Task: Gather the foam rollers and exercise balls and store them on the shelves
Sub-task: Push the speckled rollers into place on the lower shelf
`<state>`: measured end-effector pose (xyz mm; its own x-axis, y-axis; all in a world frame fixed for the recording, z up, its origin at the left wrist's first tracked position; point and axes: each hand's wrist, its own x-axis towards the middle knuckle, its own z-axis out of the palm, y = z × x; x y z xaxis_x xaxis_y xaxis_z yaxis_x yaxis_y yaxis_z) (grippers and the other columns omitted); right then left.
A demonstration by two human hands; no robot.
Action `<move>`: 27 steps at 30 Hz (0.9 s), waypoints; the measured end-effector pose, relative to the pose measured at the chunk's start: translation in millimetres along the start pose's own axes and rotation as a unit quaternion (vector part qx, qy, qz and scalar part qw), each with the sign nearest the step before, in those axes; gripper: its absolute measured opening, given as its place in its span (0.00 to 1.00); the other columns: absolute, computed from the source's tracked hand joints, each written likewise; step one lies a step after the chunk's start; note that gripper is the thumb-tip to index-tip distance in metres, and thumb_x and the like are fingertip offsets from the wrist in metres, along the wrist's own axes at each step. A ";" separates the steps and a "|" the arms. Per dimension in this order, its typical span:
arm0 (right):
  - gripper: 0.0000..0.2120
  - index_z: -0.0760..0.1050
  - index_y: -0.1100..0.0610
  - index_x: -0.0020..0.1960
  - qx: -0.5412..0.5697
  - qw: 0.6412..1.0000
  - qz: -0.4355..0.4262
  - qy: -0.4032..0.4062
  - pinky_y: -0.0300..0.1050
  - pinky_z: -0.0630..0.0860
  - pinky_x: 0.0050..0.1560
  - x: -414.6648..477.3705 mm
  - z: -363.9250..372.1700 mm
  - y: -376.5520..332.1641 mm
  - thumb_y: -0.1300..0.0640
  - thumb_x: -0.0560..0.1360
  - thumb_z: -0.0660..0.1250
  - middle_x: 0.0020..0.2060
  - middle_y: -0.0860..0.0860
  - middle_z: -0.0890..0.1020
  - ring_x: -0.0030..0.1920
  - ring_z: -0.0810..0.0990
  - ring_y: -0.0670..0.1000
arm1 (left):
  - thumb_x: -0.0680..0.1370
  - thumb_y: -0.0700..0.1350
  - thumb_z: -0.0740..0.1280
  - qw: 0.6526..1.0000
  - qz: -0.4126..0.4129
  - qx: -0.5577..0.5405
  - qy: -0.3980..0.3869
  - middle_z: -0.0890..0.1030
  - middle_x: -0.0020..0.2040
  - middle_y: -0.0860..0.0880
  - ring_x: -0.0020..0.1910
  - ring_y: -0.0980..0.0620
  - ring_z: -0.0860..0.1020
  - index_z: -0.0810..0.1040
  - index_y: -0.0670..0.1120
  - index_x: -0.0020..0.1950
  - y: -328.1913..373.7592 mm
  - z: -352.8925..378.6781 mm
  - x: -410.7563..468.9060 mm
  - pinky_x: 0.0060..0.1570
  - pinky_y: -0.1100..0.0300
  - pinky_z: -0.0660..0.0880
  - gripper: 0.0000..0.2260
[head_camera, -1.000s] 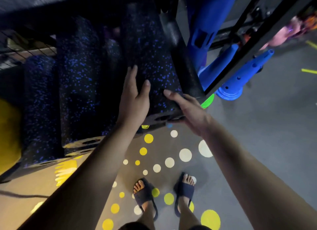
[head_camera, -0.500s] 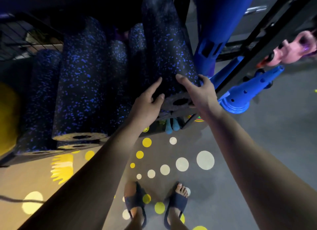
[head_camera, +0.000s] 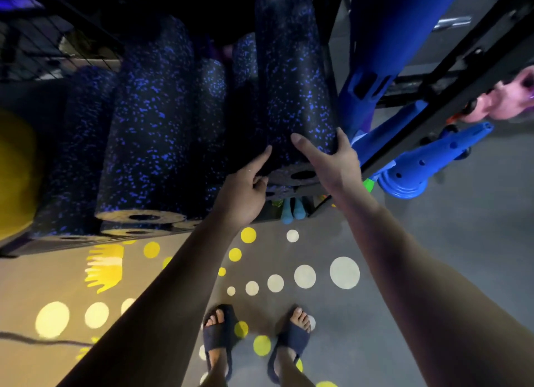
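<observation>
A black foam roller with blue specks point(head_camera: 291, 77) lies lengthwise at the right end of the dark shelf point(head_camera: 17, 246). My right hand point(head_camera: 332, 161) grips its near end, thumb over the top. My left hand point(head_camera: 245, 193) is just left of that end, its index finger touching the roller and the other fingers curled. Several more speckled rollers point(head_camera: 144, 132) lie side by side on the shelf to the left. A yellow exercise ball point(head_camera: 14, 170) sits at the far left of the shelf, cut off by the frame edge.
A black frame post point(head_camera: 427, 97) slants to the right of the shelf. Blue cones point(head_camera: 416, 167) and a blue tube point(head_camera: 390, 39) stand beyond it, with pink weights point(head_camera: 502, 97) farther right. The grey floor point(head_camera: 462, 242) has yellow and white dots; my sandalled feet point(head_camera: 254, 343) stand below.
The right-hand roller has slid deeper onto the shelf. My left hand has come off its top and now only touches it with a fingertip; my right hand has moved around its near end.
</observation>
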<state>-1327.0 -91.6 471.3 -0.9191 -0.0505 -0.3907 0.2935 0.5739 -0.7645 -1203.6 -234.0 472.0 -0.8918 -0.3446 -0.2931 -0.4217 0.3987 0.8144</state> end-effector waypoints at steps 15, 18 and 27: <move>0.17 0.78 0.56 0.54 -0.139 0.939 -0.234 0.209 0.53 0.68 0.50 -135.3 131.2 -13.0 0.43 0.75 0.69 0.51 0.61 0.76 0.52 0.73 0.62 | 0.66 0.71 0.72 0.924 0.019 0.376 0.074 0.44 0.83 0.45 0.78 0.32 0.56 0.52 0.69 0.79 -103.9 -174.3 -73.1 0.69 0.31 0.65 0.46; 0.37 0.75 0.61 0.62 -0.061 0.996 0.043 -0.039 0.49 0.73 0.50 -147.6 184.0 7.3 0.28 0.74 0.59 0.56 0.63 0.79 0.50 0.78 0.60 | 0.67 0.64 0.76 0.956 0.045 0.276 0.087 0.43 0.83 0.48 0.78 0.37 0.60 0.51 0.71 0.78 -120.9 -197.1 -72.7 0.62 0.38 0.76 0.46; 0.40 0.68 0.54 0.73 0.277 0.896 0.323 -0.124 0.60 0.83 0.44 -142.8 249.5 22.3 0.33 0.69 0.73 0.64 0.55 0.75 0.57 0.79 0.60 | 0.72 0.38 0.75 0.969 0.091 0.126 0.190 0.56 0.82 0.47 0.75 0.52 0.62 0.59 0.59 0.80 -168.2 -220.2 -86.3 0.61 0.47 0.77 0.43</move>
<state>-1123.6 -275.6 382.1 -0.4431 -0.0735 -0.8935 0.8925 0.0582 -0.4474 -1019.6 -458.5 470.5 -0.8503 -0.5188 0.0888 -0.3325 0.6603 0.6734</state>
